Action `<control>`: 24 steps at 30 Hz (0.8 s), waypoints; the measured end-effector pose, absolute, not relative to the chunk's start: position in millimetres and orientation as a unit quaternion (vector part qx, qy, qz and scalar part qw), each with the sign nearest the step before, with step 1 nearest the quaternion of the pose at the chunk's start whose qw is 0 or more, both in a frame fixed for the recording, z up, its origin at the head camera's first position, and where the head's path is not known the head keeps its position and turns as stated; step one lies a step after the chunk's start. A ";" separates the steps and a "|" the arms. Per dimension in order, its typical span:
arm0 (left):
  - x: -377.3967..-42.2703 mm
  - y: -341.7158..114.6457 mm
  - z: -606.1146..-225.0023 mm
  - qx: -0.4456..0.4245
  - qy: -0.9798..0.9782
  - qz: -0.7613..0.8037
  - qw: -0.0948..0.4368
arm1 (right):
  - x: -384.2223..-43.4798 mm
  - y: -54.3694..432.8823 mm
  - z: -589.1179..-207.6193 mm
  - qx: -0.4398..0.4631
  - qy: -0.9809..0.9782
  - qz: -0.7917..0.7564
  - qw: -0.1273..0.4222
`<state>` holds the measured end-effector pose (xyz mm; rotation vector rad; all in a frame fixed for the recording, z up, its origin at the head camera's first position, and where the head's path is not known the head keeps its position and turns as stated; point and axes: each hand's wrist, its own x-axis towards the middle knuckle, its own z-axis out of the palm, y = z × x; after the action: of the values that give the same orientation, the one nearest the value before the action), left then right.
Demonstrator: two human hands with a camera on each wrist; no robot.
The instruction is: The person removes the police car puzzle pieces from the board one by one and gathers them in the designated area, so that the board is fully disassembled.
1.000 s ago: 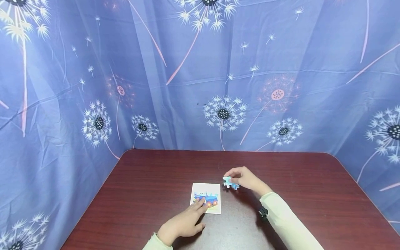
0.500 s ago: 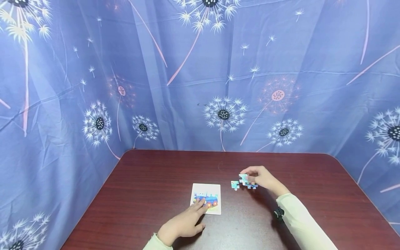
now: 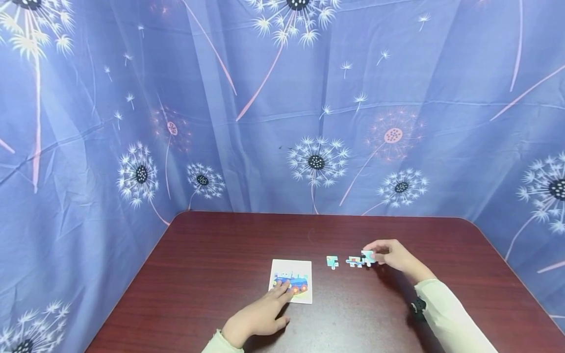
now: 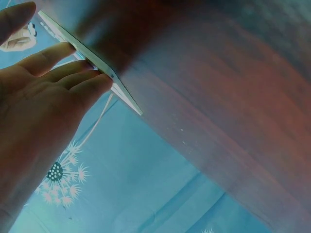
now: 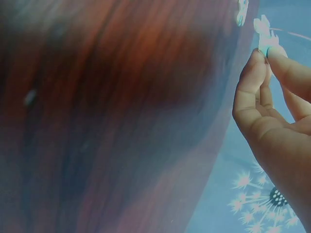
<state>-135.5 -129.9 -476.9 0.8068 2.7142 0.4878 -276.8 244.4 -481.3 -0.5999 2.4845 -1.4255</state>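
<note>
My left hand (image 3: 261, 313) rests its straight fingers on a white square puzzle board (image 3: 276, 266) that shows a blue vehicle with eyes and orange wheels. The fingertips cover part of the lower left of the picture. In the left wrist view the board (image 4: 99, 63) is seen edge-on, with the fingers along its near side. To the right, my right hand (image 3: 394, 256) pinches a light-blue jigsaw piece (image 3: 367, 256) between thumb and fingers. That jigsaw piece (image 5: 267, 40) rises above the fingertips in the right wrist view.
A pale-blue jigsaw piece (image 3: 332, 262) lies right of the board. Another piece (image 3: 354, 261), with red and blue print, is just left of the held one. The dark red wooden table (image 3: 212, 255) ends at a blue dandelion-print curtain (image 3: 265, 171).
My right hand has moved rightward with jigsaw pieces, leaving a pale-blue piece behind on the table. A red-and-blue printed piece now shows left of the held one. My left hand has stayed put.
</note>
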 end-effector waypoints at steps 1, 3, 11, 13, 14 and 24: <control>-135.5 -130.0 -477.2 0.279 0.936 0.167 0.132 | -276.3 246.1 -481.6 -0.201 0.844 -0.484 0.109; -135.4 -130.2 -477.4 0.279 0.937 0.166 0.129 | -275.2 249.0 -482.3 -0.188 0.846 -0.486 0.113; -135.3 -130.5 -476.0 0.275 0.934 0.180 0.138 | -274.4 260.4 -489.8 -0.186 0.847 -0.485 0.114; -135.0 -130.5 -476.3 0.275 0.934 0.180 0.139 | -274.6 261.8 -491.4 -0.186 0.850 -0.480 0.107; -135.0 -130.5 -476.4 0.275 0.935 0.177 0.138 | -274.5 261.8 -491.9 -0.184 0.853 -0.477 0.103; -133.9 -129.2 -474.7 0.279 0.938 0.163 0.122 | -269.6 259.2 -493.3 -0.149 0.896 -0.412 0.071</control>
<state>-133.9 -129.2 -474.7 0.8146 2.7392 0.4767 -269.6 259.2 -493.3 -0.4489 2.6937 -1.2402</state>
